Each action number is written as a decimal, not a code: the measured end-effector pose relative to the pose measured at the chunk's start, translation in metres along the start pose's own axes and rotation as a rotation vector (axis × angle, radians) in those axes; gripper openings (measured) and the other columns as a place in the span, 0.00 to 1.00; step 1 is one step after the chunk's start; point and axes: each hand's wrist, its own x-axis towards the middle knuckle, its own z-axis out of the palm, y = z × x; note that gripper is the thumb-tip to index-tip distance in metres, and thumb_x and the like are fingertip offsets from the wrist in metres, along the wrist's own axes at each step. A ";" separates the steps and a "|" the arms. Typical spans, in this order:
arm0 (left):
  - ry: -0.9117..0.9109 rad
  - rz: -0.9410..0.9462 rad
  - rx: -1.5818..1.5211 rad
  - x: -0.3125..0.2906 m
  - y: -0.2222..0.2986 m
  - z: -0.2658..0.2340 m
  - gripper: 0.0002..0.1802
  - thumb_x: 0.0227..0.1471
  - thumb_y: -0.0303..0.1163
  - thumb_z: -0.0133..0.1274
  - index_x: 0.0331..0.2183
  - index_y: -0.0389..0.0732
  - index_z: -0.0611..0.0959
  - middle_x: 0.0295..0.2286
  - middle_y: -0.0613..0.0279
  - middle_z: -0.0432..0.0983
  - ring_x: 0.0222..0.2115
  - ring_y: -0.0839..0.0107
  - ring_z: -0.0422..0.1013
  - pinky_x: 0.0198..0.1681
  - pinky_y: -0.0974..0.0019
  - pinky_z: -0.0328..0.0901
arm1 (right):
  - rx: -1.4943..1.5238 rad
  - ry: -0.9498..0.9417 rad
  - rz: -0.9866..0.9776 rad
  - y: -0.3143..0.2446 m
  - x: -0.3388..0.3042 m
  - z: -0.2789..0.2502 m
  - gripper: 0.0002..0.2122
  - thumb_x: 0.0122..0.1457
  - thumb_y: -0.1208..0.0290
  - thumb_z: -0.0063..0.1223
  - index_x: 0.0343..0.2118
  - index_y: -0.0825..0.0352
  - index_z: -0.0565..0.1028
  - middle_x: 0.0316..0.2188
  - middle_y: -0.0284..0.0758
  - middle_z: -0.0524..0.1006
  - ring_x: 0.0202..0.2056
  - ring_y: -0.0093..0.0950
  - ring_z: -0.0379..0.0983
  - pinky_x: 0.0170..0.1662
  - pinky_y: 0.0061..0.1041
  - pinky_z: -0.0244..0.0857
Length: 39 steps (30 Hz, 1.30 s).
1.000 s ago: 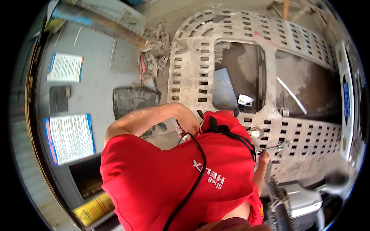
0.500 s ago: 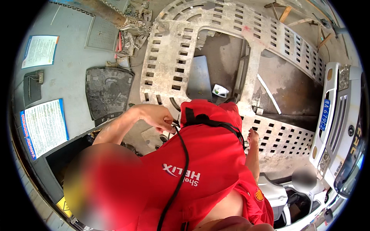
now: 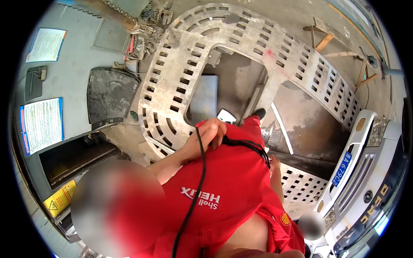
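My left hand [image 3: 211, 132] is at the front of my red work suit [image 3: 232, 167], by the waist, its fingers curled in. What lies inside those fingers is hidden. A thin black cord [image 3: 202, 172] runs down the suit and passes beside this hand. At my right side hangs my right hand [image 3: 275, 163], next to a black strap [image 3: 251, 147] tied at the waist. Its fingers show too little to read. One dark shoe [image 3: 259, 113] rests at the edge of a large metal frame.
Around me lies the pale frame [image 3: 189, 56] with rectangular holes. Inside its opening are a grey-blue panel [image 3: 204, 98] and a white container [image 3: 226, 116]. A white truck [image 3: 359, 172] stands at right. Left are a grey cabinet [image 3: 69, 81], a dark mat [image 3: 109, 96] and chains [image 3: 140, 26].
My left hand has moved right, in to the waist, from out at the left. The surroundings have shifted and turned in view. A shoe has come forward into sight.
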 end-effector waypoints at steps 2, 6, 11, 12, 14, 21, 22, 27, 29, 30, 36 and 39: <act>0.199 0.014 -0.142 0.065 0.014 0.043 0.34 0.71 0.62 0.34 0.49 0.39 0.74 0.28 0.61 0.75 0.28 0.72 0.72 0.37 0.68 0.68 | 0.009 -0.039 0.031 -0.035 0.041 -0.040 0.10 0.63 0.60 0.56 0.34 0.61 0.77 0.17 0.25 0.66 0.15 0.19 0.60 0.17 0.24 0.53; 0.336 0.310 0.058 0.176 0.076 0.105 0.29 0.73 0.55 0.37 0.54 0.38 0.72 0.30 0.58 0.76 0.30 0.71 0.73 0.38 0.64 0.69 | 0.151 -0.053 -0.141 -0.181 0.093 -0.085 0.07 0.65 0.64 0.53 0.33 0.60 0.76 0.18 0.26 0.66 0.15 0.19 0.60 0.16 0.26 0.55; 0.582 0.652 0.248 0.315 0.132 0.129 0.25 0.73 0.49 0.40 0.56 0.38 0.71 0.31 0.59 0.76 0.31 0.72 0.71 0.39 0.64 0.68 | -0.218 0.100 -0.412 -0.398 0.127 -0.067 0.18 0.70 0.53 0.49 0.48 0.63 0.82 0.32 0.35 0.84 0.31 0.28 0.79 0.35 0.31 0.74; 0.579 0.672 0.219 0.345 0.142 0.133 0.24 0.73 0.48 0.41 0.56 0.38 0.71 0.31 0.59 0.75 0.31 0.72 0.70 0.39 0.65 0.68 | -0.119 0.082 -0.499 -0.420 0.146 -0.069 0.22 0.71 0.50 0.46 0.48 0.64 0.81 0.32 0.34 0.84 0.32 0.29 0.79 0.37 0.31 0.74; 0.610 0.723 0.240 0.399 0.166 0.123 0.21 0.73 0.43 0.41 0.56 0.37 0.71 0.41 0.56 0.73 0.31 0.72 0.70 0.40 0.64 0.67 | -0.192 0.048 -0.586 -0.501 0.141 -0.036 0.20 0.72 0.53 0.45 0.45 0.67 0.81 0.31 0.36 0.83 0.31 0.29 0.78 0.37 0.33 0.73; 0.831 0.905 0.277 0.577 0.310 0.029 0.19 0.73 0.40 0.45 0.57 0.39 0.73 0.31 0.62 0.73 0.33 0.74 0.68 0.42 0.65 0.66 | -0.516 0.031 -0.930 -0.646 0.176 0.029 0.13 0.68 0.62 0.47 0.36 0.65 0.79 0.28 0.40 0.80 0.30 0.36 0.78 0.35 0.39 0.72; 0.877 0.939 0.249 0.610 0.339 0.017 0.18 0.73 0.40 0.45 0.56 0.39 0.74 0.31 0.62 0.73 0.32 0.74 0.68 0.41 0.67 0.66 | -0.525 -0.010 -0.848 -0.628 0.205 0.017 0.13 0.69 0.61 0.46 0.36 0.64 0.79 0.28 0.40 0.80 0.30 0.36 0.77 0.33 0.40 0.71; 0.981 1.153 -0.316 0.712 0.473 -0.032 0.13 0.72 0.38 0.48 0.50 0.40 0.75 0.39 0.61 0.76 0.31 0.76 0.73 0.35 0.67 0.69 | -0.173 -0.265 -0.105 -0.600 0.300 -0.026 0.14 0.69 0.58 0.45 0.32 0.61 0.75 0.24 0.33 0.73 0.24 0.30 0.69 0.22 0.38 0.61; 1.025 1.130 -0.293 0.732 0.489 -0.032 0.12 0.70 0.34 0.50 0.50 0.39 0.75 0.42 0.61 0.75 0.30 0.76 0.72 0.34 0.68 0.69 | 0.039 -0.197 0.127 -0.649 0.287 -0.016 0.14 0.69 0.60 0.47 0.27 0.61 0.72 0.17 0.29 0.67 0.16 0.26 0.62 0.17 0.32 0.56; 1.013 1.134 -0.200 0.748 0.489 -0.027 0.11 0.69 0.32 0.50 0.50 0.39 0.75 0.41 0.62 0.74 0.29 0.76 0.71 0.34 0.68 0.69 | -0.007 -0.154 0.072 -0.665 0.294 -0.027 0.14 0.69 0.60 0.48 0.27 0.62 0.72 0.17 0.29 0.67 0.15 0.25 0.61 0.17 0.30 0.56; 1.108 1.139 -0.116 0.801 0.524 -0.031 0.10 0.69 0.31 0.51 0.49 0.39 0.75 0.34 0.65 0.74 0.29 0.76 0.70 0.32 0.69 0.67 | -0.195 -0.157 -0.083 -0.851 0.284 0.024 0.16 0.70 0.59 0.50 0.28 0.64 0.74 0.19 0.31 0.71 0.15 0.25 0.64 0.17 0.26 0.57; 1.120 1.363 -0.187 0.783 0.571 -0.082 0.11 0.69 0.33 0.53 0.47 0.38 0.76 0.39 0.59 0.77 0.29 0.75 0.73 0.31 0.71 0.67 | -0.299 -0.241 -0.306 -0.959 0.300 0.055 0.19 0.69 0.55 0.50 0.36 0.70 0.77 0.22 0.35 0.75 0.17 0.26 0.68 0.18 0.29 0.63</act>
